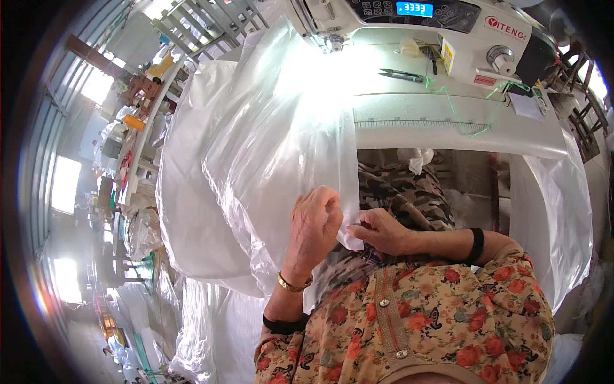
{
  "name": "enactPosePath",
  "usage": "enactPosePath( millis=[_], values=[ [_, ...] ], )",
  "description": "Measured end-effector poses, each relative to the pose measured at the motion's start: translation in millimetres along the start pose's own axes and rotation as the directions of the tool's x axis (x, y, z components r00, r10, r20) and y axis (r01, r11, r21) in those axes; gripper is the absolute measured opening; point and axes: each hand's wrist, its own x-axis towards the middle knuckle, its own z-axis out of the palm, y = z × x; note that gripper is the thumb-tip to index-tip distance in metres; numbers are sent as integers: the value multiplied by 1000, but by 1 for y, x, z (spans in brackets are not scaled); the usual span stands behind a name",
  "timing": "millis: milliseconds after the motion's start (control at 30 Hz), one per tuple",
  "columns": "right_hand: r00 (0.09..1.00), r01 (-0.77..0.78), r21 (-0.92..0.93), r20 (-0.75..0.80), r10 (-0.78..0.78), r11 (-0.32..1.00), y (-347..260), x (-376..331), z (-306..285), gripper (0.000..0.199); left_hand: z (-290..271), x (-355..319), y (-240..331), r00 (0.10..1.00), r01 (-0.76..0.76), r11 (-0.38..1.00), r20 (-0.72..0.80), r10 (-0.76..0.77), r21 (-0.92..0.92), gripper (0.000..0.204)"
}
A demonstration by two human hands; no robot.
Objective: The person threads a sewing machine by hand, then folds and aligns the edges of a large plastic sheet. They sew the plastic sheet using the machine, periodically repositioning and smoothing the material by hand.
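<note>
A large sheet of whitish, see-through plastic (pixel 275 147) runs from under the sewing machine's needle area (pixel 334 42) down to my lap. Its right edge hangs nearly straight between my hands. My right hand (pixel 382 233) pinches the lower corner of that edge between thumb and fingers. Over the sheet, just left of the same edge, my left hand (pixel 313 224) is closed, thumb and forefinger curled together in a loop. It appears to grip the plastic, though its fingertips are partly hidden. The white sewing machine (pixel 416 29) stands at the top, its lamp glaring on the sheet.
Dark thread snips (pixel 401 75) and loose green thread (pixel 451 102) lie on the machine table. A ruler strip (pixel 416 123) follows the table's front. More plastic (pixel 553 211) hangs at the right. A cluttered bench (pixel 150 121) and bright windows (pixel 66 185) are at the left.
</note>
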Motion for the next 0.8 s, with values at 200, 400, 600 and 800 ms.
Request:
enactPosePath(
  millis=[200,400,600,800],
  values=[
    [991,119,-135,-50,-126,984,-9,0,4,29,6,8,6,995,-24,999,96,28,-48,5],
    [960,258,-353,-14,-280,899,-17,-6,5,22,10,6,7,996,-59,998,70,59,-2,5],
    [895,412,-533,86,-437,739,-16,-5,9,16,7,2,7,978,191,970,110,-176,-148,11],
    [856,486,-660,228,-463,573,-12,9,2,14,12,-7,1,947,322,922,76,-313,-217,10]
  ],
)
